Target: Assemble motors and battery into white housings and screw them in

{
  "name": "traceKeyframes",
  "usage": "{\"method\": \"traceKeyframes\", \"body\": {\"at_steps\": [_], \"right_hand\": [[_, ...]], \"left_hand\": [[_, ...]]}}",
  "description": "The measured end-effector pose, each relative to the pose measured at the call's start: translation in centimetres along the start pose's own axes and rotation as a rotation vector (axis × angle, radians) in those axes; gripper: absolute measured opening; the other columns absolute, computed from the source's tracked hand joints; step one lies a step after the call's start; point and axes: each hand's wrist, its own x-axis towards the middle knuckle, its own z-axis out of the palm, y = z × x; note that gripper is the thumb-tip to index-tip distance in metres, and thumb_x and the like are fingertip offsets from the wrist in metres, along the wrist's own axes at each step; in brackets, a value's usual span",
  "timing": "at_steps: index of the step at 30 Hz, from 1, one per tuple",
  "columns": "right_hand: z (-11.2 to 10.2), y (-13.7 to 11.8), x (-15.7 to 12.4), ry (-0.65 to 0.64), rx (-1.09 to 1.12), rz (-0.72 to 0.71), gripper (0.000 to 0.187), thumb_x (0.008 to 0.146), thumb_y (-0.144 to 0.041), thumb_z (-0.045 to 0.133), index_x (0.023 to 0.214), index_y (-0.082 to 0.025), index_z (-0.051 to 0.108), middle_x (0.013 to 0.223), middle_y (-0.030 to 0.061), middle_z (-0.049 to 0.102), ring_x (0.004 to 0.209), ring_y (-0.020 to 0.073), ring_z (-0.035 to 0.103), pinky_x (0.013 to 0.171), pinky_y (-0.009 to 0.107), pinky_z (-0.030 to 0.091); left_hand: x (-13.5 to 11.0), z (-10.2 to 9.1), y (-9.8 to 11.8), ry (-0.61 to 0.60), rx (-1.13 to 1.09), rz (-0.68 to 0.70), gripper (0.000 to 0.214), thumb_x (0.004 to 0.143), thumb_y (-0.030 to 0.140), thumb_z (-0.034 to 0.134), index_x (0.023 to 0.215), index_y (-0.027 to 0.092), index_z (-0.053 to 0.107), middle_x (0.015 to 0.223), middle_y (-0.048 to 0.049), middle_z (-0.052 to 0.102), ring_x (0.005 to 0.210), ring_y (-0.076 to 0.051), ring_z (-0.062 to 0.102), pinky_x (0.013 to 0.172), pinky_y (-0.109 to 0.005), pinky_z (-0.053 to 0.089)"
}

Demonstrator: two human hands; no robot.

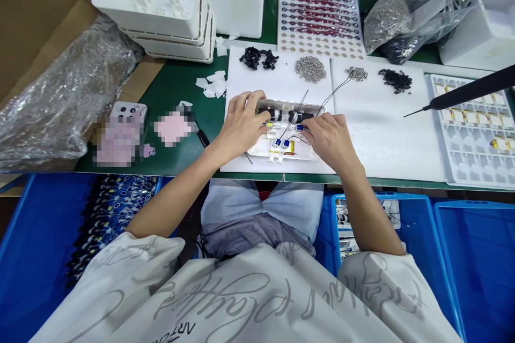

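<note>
A shallow white plastic housing lies on the white work mat in front of me. Inside it sit black cylindrical parts, small blue components, a yellow-edged flat battery and thin black wires, some sticking up past the far rim. My left hand is closed over the housing's left end, thumb against a black cylinder. At the right end, my right hand has its fingers curled together beside a blue component; what lies between the fingertips is hidden.
Beyond the housing are black clips, screws and black rings. An electric screwdriver hangs at right above a parts tray. White bins stand back left; a phone lies left. Blue crates sit below the table.
</note>
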Motion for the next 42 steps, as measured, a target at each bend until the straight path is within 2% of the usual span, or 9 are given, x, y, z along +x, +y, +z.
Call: {"method": "traceKeyframes", "body": {"at_steps": [8,14,16,19,22,24,29,34,42], "right_hand": [[-1.6,-0.9,1.3,-0.101,-0.054,0.007,0.019,0.105,-0.023,0.052,0.108,-0.015,0.069,0.109,0.0103,0.070,0.108,0.0254,0.055,0.091,0.037,0.027],[-1.5,-0.7,0.2,-0.096,-0.095,-0.016,0.039,0.107,-0.014,0.037,0.119,-0.016,0.073,0.122,0.0116,0.070,0.111,0.0246,0.055,0.096,0.040,0.031],[-1.6,-0.9,-0.9,-0.041,-0.144,-0.054,0.046,0.106,-0.010,0.033,0.132,-0.017,0.070,0.135,0.0120,0.067,0.119,0.0251,0.055,0.101,0.041,0.032],[-2.0,-1.8,-2.8,0.138,-0.143,-0.041,0.045,0.109,-0.022,0.039,0.148,-0.020,0.061,0.146,0.0126,0.062,0.126,0.0254,0.055,0.103,0.041,0.036],[-1.9,-3.5,-4.5,0.374,-0.045,0.070,0.037,0.110,-0.031,0.045,0.137,-0.021,0.068,0.125,0.0108,0.071,0.111,0.0208,0.063,0.092,0.035,0.041],[-1.4,-4.9,-5.1,0.419,0.062,0.112,0.033,0.111,-0.032,0.045,0.122,-0.020,0.073,0.106,0.0081,0.074,0.095,0.0166,0.064,0.085,0.031,0.042],[-0.1,-8.2,-3.8,0.198,0.204,0.328,0.034,0.110,-0.041,0.046,0.116,-0.019,0.072,0.101,0.0075,0.073,0.088,0.0168,0.064,0.069,0.030,0.032],[-0.8,-9.3,-1.2,-0.029,0.215,0.530,0.033,0.106,-0.047,0.055,0.111,-0.018,0.069,0.106,0.0082,0.072,0.091,0.0205,0.066,0.066,0.030,0.018],[-3.6,-8.9,-0.6,-0.253,0.169,0.520,0.027,0.107,-0.034,0.051,0.122,-0.018,0.067,0.119,0.0086,0.073,0.105,0.0244,0.068,0.068,0.030,0.023]], "left_hand": [[0.1,-0.2,0.0,-0.024,-0.035,-0.045,0.008,0.098,0.025,0.071,0.099,0.021,0.077,0.156,-0.0135,0.051,0.147,-0.039,0.044,0.122,-0.062,0.040],[0.1,-0.3,-0.2,-0.021,-0.031,0.002,0.014,0.100,0.024,0.064,0.097,0.021,0.077,0.157,-0.0145,0.051,0.148,-0.039,0.041,0.122,-0.063,0.038],[0.2,0.0,-0.4,-0.008,-0.060,-0.006,0.012,0.099,0.025,0.066,0.097,0.021,0.077,0.156,-0.0136,0.051,0.147,-0.038,0.042,0.121,-0.062,0.038],[0.2,0.6,-0.7,0.015,-0.113,-0.046,0.009,0.097,0.029,0.071,0.097,0.022,0.078,0.155,-0.0125,0.052,0.146,-0.037,0.042,0.122,-0.061,0.038],[0.1,1.0,-0.8,0.025,-0.129,-0.083,0.009,0.096,0.029,0.073,0.094,0.021,0.079,0.156,-0.0112,0.051,0.145,-0.036,0.043,0.122,-0.059,0.038],[0.0,1.0,-0.6,0.028,-0.102,-0.081,0.012,0.097,0.027,0.071,0.092,0.021,0.079,0.157,-0.0102,0.051,0.146,-0.036,0.042,0.122,-0.059,0.038],[0.3,-0.1,0.4,-0.014,0.068,0.006,0.017,0.100,0.024,0.065,0.096,0.018,0.080,0.160,-0.0127,0.049,0.148,-0.039,0.042,0.123,-0.063,0.035],[1.5,-0.3,1.0,-0.035,0.128,0.129,0.020,0.097,0.012,0.061,0.099,0.016,0.081,0.156,-0.0151,0.052,0.147,-0.041,0.045,0.121,-0.065,0.036],[1.9,-0.1,0.3,-0.090,0.214,0.198,0.024,0.094,0.004,0.055,0.094,0.012,0.077,0.129,-0.0174,0.061,0.132,-0.039,0.055,0.105,-0.058,0.048]]}}
